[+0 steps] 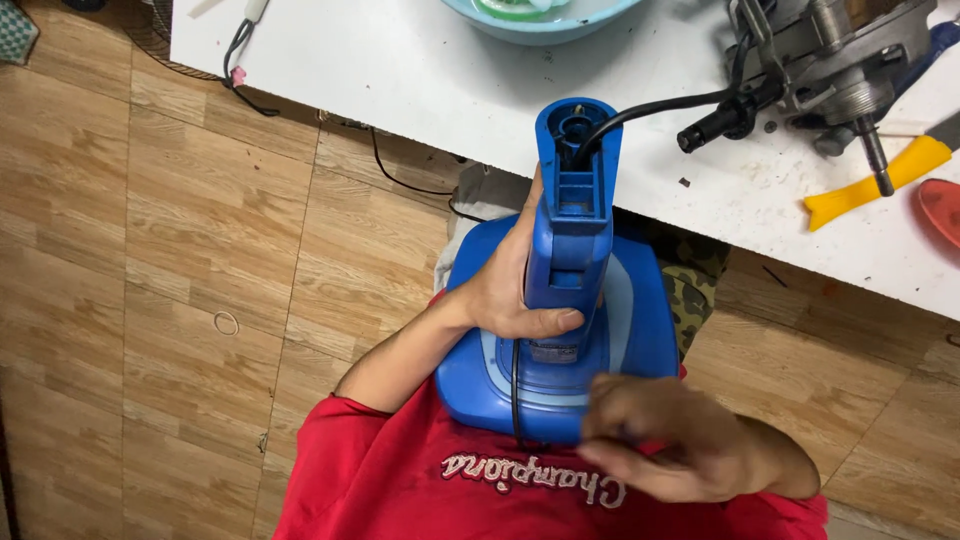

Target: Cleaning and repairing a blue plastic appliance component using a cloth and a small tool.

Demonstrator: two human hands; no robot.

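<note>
A blue plastic appliance housing (560,330) stands on end in the person's lap, its broad rounded base with a paler blue band low against the red shirt (400,480) and its narrow, hollow neck rising up to the near edge of the tabletop (420,80). A black cord (650,108) comes out of the open top of the neck and runs right across the tabletop to a bare metal motor assembly (830,60) near the far right corner; a second black line runs down the front of the base. The left hand (510,290) is wrapped round the neck from the left, thumb pressed across its lower front, gripping it firmly. The right hand (670,440) is blurred, sitting just below and right of the base, fingers curled; I cannot tell whether it grips anything. On the white tabletop, a light blue basin (540,22) sits at the far edge and a yellow-handled tool (875,180) lies near the right edge. Underneath is wood-pattern flooring (150,300), with a small rubber band (227,323) lying on it.
</note>
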